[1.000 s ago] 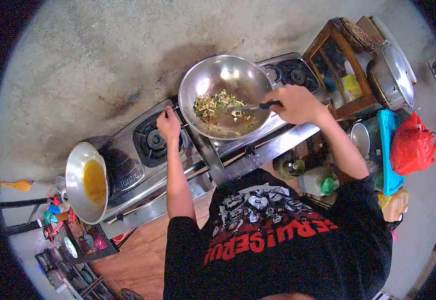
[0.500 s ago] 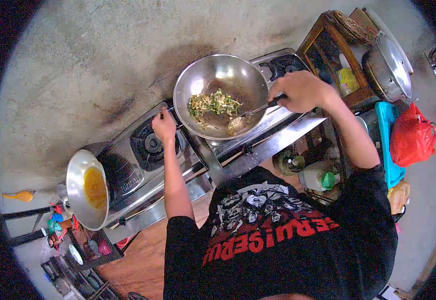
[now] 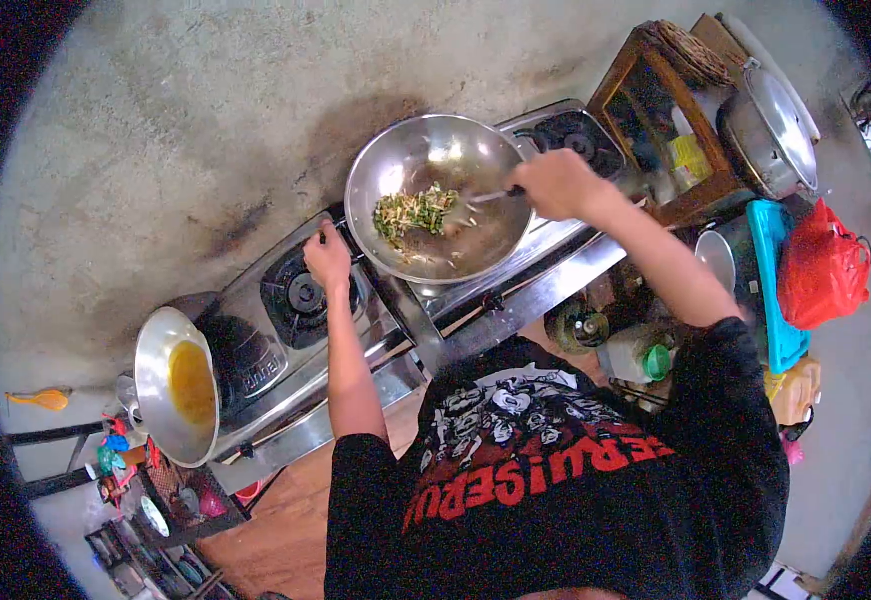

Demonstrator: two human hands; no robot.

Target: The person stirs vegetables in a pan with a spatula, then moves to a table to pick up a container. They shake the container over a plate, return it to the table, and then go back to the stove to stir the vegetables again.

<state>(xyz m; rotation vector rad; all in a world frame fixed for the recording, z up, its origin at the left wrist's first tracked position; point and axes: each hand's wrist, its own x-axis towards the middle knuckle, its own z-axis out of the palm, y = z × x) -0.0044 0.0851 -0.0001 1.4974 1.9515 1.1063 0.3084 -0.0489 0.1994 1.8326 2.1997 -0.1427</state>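
A large steel wok (image 3: 368,180) sits on the stove, with chopped green and pale vegetables (image 3: 418,215) gathered toward its left side. My left hand (image 3: 328,258) is closed around the wok's dark handle, left of the rim. Over the wok's right side my right hand (image 3: 558,185) grips a spatula (image 3: 494,196) by its dark handle. The spatula's blade is blurred beside the right edge of the vegetables. Brown residue coats part of the wok's bottom.
A second wok with yellow-brown oil (image 3: 192,382) stands at the left end of the stove (image 3: 301,290). To the right are a wooden glass-sided cabinet (image 3: 671,130), a big lidded pot (image 3: 771,135), a turquoise tray (image 3: 778,290) and a red plastic bag (image 3: 824,268). Behind rises a concrete wall.
My right hand has shifted left and slightly down with the spatula, whose blade moved up toward the vegetables. The vegetables are bunched more to the left. My left hand stays on the handle.
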